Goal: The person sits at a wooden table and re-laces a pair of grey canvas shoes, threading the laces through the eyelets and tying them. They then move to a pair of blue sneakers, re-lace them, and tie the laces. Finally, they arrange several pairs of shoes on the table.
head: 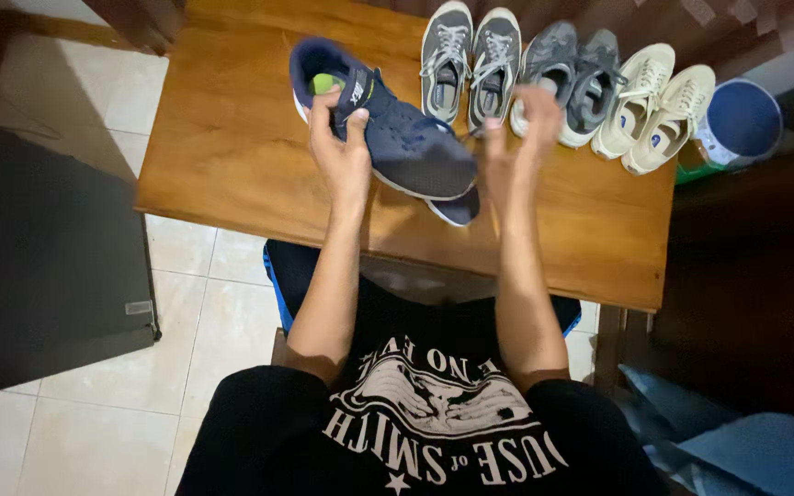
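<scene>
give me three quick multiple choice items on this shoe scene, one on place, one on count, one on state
1. Where does the row of shoes stand?
A. along the far edge of the wooden table
B. on the tiled floor
C. on the person's lap

2. How many shoes stand in that row?
A. four
B. six
C. eight

3. What is the state of the navy shoe?
A. flat on the table, untouched
B. held up in the left hand
C. on a foot

Answers:
1 A, the pairs line the wooden table at its far side.
2 B, a grey-and-cream pair, a dark grey pair and a cream pair.
3 B, the left hand grips the navy shoe at its collar; the right hand is blurred beside its toe.
</scene>
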